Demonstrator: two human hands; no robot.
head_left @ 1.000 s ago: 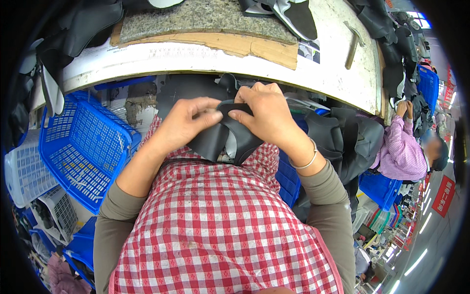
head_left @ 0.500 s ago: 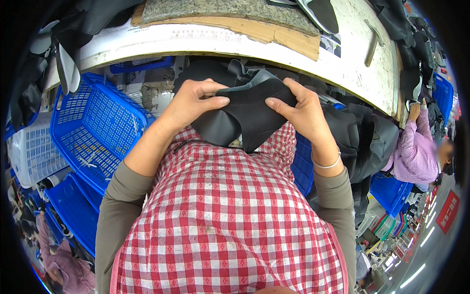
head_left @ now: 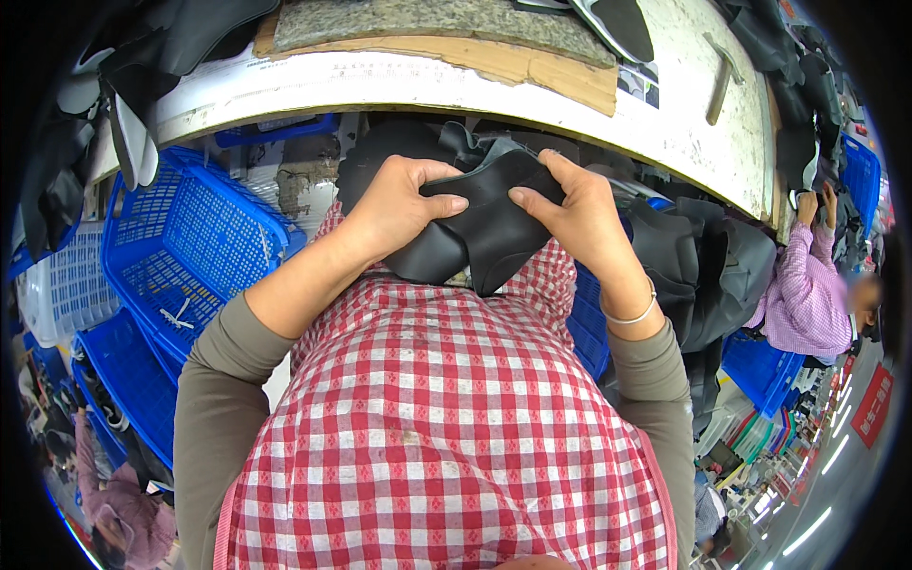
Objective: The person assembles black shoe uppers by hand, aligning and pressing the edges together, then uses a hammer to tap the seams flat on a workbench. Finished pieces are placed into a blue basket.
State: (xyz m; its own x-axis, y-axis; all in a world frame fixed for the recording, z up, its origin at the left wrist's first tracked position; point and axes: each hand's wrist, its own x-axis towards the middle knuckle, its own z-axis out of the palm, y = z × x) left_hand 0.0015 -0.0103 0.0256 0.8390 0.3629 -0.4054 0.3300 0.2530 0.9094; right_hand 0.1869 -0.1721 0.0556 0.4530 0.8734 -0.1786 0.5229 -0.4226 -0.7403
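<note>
A black leather shoe upper (head_left: 494, 223) is stretched between my two hands, above my lap and just in front of the bench edge. My left hand (head_left: 404, 201) pinches its upper left edge, thumb on the near face and fingers behind. At its upper right edge my right hand (head_left: 577, 211) grips it the same way. The folded rim between the hands shows a greyer inner side. Its lower part hangs in two flaps against my red and white checked apron (head_left: 427, 380). More black pieces (head_left: 380, 157) lie behind it, partly hidden.
The white bench (head_left: 684, 123) carries a stone slab (head_left: 437, 24) on a board and a hammer (head_left: 722, 90). Blue baskets (head_left: 204, 223) stand at the left. Black leather pieces (head_left: 703, 266) hang at the right. A co-worker in a checked shirt (head_left: 807, 294) works at far right.
My left hand has slid right along the edge, closer to my right hand, and the upper is gathered more between them. My right hand has barely moved.
</note>
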